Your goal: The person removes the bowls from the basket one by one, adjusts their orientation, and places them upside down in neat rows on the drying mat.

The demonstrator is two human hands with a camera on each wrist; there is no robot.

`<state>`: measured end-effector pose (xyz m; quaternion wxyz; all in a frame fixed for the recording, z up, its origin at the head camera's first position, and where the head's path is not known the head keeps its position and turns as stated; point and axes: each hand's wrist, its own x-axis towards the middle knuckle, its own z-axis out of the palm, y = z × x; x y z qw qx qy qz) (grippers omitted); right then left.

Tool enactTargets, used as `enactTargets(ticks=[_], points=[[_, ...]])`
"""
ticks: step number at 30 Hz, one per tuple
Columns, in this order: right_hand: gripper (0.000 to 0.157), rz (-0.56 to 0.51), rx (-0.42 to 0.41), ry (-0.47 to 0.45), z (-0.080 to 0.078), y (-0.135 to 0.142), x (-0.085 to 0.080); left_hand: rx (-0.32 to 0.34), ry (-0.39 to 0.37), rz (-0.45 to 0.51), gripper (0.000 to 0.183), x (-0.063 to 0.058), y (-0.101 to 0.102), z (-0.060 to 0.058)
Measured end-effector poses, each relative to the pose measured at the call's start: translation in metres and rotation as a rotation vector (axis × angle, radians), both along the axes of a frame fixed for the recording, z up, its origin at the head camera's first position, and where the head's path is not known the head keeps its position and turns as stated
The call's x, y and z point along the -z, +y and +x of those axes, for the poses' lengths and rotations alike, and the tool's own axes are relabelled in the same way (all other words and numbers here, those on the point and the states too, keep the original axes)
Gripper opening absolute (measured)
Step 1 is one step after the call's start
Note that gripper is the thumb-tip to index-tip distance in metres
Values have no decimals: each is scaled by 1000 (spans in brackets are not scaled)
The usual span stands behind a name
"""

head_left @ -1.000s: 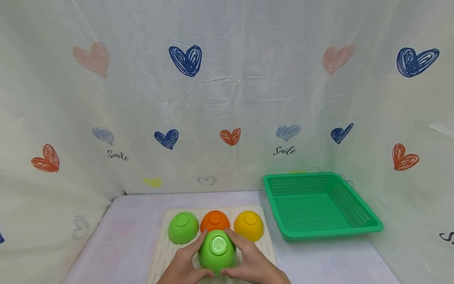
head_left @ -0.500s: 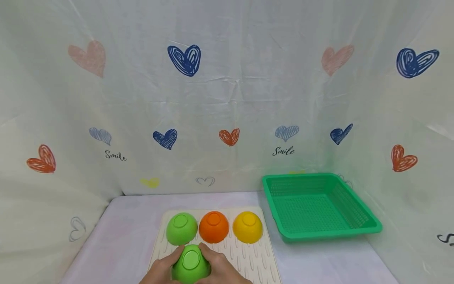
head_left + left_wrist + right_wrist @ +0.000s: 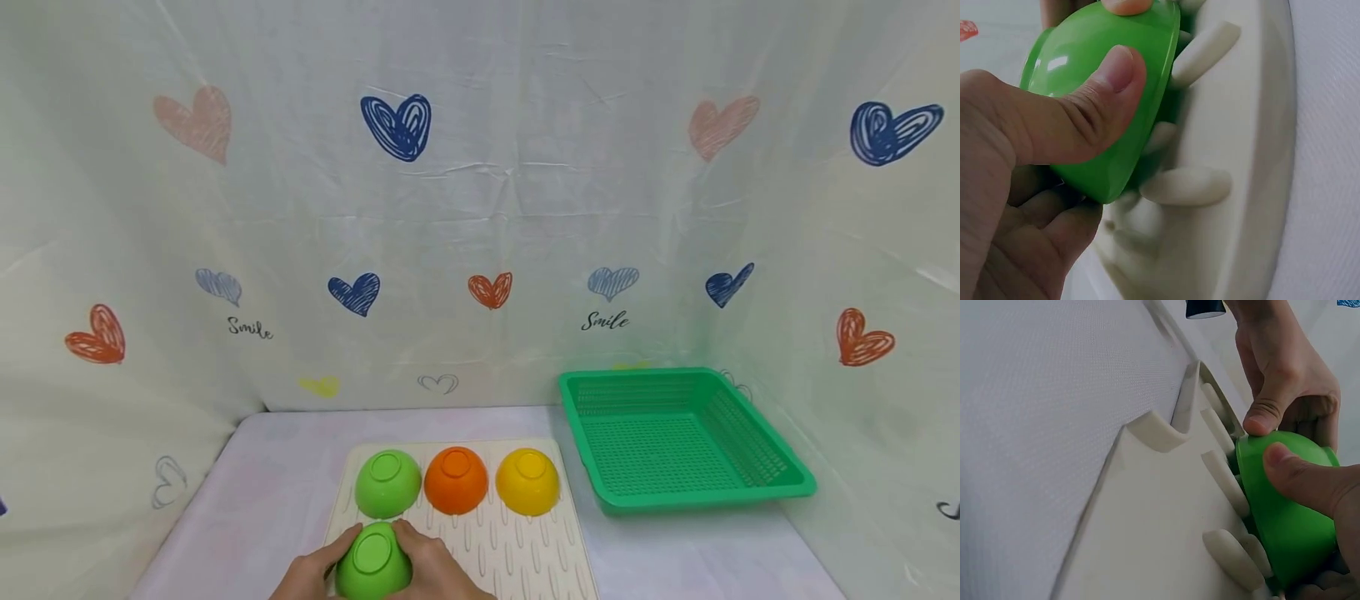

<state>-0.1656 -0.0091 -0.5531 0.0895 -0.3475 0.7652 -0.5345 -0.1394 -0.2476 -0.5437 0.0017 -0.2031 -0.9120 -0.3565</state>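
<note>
My left hand [image 3: 309,573] and my right hand [image 3: 437,572] hold an upside-down green bowl [image 3: 373,563] between them, one on each side. It is over the front left part of a cream drying mat [image 3: 510,558] with raised ridges. In the left wrist view the left thumb lies along the bowl's side, with fingers curled behind it. The bowl's rim is at the ridges; whether it rests on them fully I cannot tell. Behind it, upside down in a row, sit another green bowl [image 3: 387,485], an orange bowl [image 3: 456,481] and a yellow bowl [image 3: 527,482].
A green plastic basket [image 3: 712,501] with slotted walls stands right of the mat. White cloth [image 3: 247,500] covers the table. A pale curtain [image 3: 480,200] with printed hearts hangs behind and along both sides.
Both hands have carried the green bowl left and toward the person, from in front of the orange bowl to in front of the other green bowl. The back row stays put.
</note>
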Motion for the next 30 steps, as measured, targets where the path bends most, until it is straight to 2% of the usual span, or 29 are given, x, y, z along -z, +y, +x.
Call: enactTargets(ticks=[3, 6, 10, 13, 15, 21, 26, 30], points=[[79, 30, 5, 19, -1, -2, 2, 10, -47, 30, 95, 2, -3, 0], [76, 47, 11, 22, -1, -3, 2, 18, -124, 106, 94, 1, -5, -1], [75, 51, 45, 1, 1, -1, 2, 42, -203, 206, 95, 1, -2, -4], [77, 43, 56, -35, 4, 1, 2, 46, -241, 227, 95, 1, 0, -3], [81, 39, 56, -58, 6, 2, 3, 34, -253, 208, 96, 1, 1, -2], [101, 67, 63, -69, 6, 4, 0, -14, -235, 52, 104, -3, 4, 0], [100, 171, 62, -40, 8, 5, -2, -34, -248, -9, 106, -6, 11, 3], [92, 238, 73, 55, 9, 9, -5, -78, -267, -32, 112, -15, 15, 3]])
